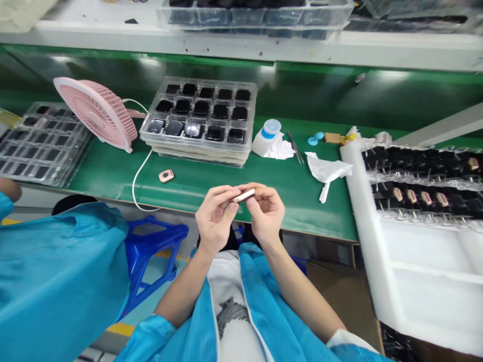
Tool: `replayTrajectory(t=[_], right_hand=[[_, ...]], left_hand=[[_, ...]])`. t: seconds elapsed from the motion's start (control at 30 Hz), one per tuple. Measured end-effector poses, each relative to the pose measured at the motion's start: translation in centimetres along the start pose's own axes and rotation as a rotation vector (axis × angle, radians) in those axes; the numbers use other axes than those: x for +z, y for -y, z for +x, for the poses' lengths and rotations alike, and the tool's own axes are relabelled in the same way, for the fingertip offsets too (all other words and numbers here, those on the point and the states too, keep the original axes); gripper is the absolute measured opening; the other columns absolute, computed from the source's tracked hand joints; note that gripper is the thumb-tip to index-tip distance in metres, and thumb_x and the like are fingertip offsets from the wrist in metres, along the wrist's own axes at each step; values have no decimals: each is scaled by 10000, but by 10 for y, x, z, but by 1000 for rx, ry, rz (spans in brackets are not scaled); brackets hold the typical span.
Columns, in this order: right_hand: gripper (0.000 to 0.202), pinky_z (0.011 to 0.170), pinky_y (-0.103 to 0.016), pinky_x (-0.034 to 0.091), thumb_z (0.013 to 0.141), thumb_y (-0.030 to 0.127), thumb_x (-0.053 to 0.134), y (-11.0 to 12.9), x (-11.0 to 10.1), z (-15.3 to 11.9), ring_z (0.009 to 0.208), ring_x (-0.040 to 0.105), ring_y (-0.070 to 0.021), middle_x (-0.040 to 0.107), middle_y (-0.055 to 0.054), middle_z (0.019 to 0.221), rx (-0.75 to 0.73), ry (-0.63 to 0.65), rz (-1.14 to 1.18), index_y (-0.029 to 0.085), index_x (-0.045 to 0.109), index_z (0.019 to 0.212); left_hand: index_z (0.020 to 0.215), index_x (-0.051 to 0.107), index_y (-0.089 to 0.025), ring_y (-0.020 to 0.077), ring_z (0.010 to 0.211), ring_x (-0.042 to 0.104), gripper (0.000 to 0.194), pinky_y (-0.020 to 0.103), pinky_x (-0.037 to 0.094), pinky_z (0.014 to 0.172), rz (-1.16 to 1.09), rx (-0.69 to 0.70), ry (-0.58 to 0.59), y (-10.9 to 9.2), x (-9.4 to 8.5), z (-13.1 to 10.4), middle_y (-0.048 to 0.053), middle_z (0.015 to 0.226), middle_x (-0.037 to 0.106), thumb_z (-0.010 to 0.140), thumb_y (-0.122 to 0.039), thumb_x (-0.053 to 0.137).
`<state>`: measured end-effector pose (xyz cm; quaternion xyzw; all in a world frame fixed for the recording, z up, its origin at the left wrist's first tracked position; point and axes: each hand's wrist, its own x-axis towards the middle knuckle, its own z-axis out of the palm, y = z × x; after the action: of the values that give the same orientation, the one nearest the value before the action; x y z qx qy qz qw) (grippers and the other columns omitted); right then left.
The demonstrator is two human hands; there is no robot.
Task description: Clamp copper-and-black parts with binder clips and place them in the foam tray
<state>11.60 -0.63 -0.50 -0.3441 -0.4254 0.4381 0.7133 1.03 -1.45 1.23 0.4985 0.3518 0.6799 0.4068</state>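
Observation:
Between my left hand (pixel 217 216) and my right hand (pixel 267 211) is a small, thin watch case (pixel 244 195), seen edge-on with a pale rim. Fingers and thumbs of both hands pinch it at its two ends, above the front edge of the green table (pixel 188 188). A second pink-gold watch case (pixel 166 175) lies on the table to the left. Behind my hands, a stack of clear trays (pixel 204 151) holds rows of black, glossy square pieces.
A pink fan (pixel 96 113) with a white cable stands left. Bottle (pixel 266 138), tweezers (pixel 295 147) and white cloth (pixel 326 168) lie behind right. A white foam box (pixel 362 201) holds clipped pieces. A person in a blue coat (pixel 64 271) is at left.

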Motion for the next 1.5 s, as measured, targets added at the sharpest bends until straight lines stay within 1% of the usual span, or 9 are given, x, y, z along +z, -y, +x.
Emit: replayTrajectory(t=[0.13,0.33,0.47,0.53,0.83,1.1,1.23,1.37,1.5], right_hand=[[107,863,-362,598,912,228,723,9,3,-4,969,703,-202,717,-54,999,-57,-1,-117,226,618,935],[186,872,-442,598,906,123,698,23,7,-4,979,696,-229,735,-42,1025,-296,94,-222,275,647,1000],[236,880,-484,600,908,102,681,29,7,-2,1011,700,-248,761,-36,1055,-364,139,-260,294,651,1041],[216,873,-488,605,916,121,678,30,7,-2,1016,704,-251,766,-36,1056,-372,153,-276,296,647,1040],[182,888,-485,596,922,138,696,22,-1,0,1026,710,-248,765,-51,1066,-336,136,-233,275,629,1023],[148,824,-449,617,922,160,701,23,-6,1,979,726,-243,759,-52,993,-310,100,-229,261,610,979],[208,851,-479,604,903,99,694,26,-9,3,981,718,-246,766,-50,1017,-365,156,-252,269,623,999],[158,850,-507,615,921,156,695,24,-12,4,982,732,-260,769,-46,1014,-363,133,-240,273,615,989],[127,884,-507,610,936,191,700,21,-14,3,1009,734,-255,770,-48,1042,-355,133,-218,272,620,993]], left_hand=[[1138,745,-248,247,1139,700,203,376,567,980,-33,-5,-55,6,1,-4,76,1128,731,963,-201,654],[1079,739,-254,220,1051,706,147,384,547,989,-72,-73,-65,18,2,-10,66,1071,739,968,-310,662],[1040,747,-242,237,1031,698,312,378,555,966,-27,-131,-53,20,1,-12,77,1065,729,874,-506,746],[1038,748,-235,239,1023,693,359,373,553,955,-10,-124,-47,21,0,-12,81,1065,726,860,-547,744],[1099,730,-247,211,1051,674,157,355,536,952,15,-12,6,16,0,-7,75,1092,716,973,-292,649],[1184,704,-262,211,1049,685,238,341,568,889,129,49,22,14,-5,-7,77,1131,711,955,-217,659],[1264,677,-281,224,1013,699,386,378,584,869,272,190,92,7,-12,0,69,1118,732,903,-147,705],[1169,715,-267,224,932,710,320,399,598,826,405,363,115,-8,-15,9,43,990,752,887,-117,713],[1133,726,-270,211,906,707,333,387,604,793,471,464,108,-20,-15,13,25,985,755,858,-82,739]])
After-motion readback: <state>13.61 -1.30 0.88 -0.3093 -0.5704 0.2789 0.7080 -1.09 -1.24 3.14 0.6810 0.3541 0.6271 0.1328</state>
